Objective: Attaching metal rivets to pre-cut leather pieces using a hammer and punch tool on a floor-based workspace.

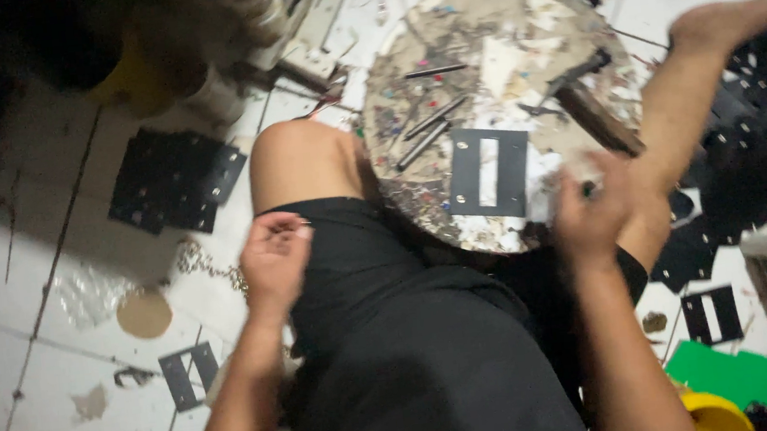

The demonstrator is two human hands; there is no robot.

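Nearest the camera, black cloth shorts (415, 353) cover the person's lap, soft and matte. The left hand (273, 259) hovers over the left thigh with fingers curled loosely inward; motion blur hides whether anything small is pinched there. The right hand (592, 214) is also blurred, closed around what looks like a small dark tool (590, 189), though its shape cannot be made out. Just beyond the hands, between the bare knees, stands a round work block (412, 119), its top scarred, chipped and speckled with scraps. On it lies a flat black rectangular piece (490, 173) with a long slot cut in the middle. Beside it lie thin dark metal rods (430, 119) and a hammer (584, 98) with a wooden handle. Farther out, on the pale tiled floor (23, 269), similar black slotted pieces (172, 179) are stacked at left and heaped at right.
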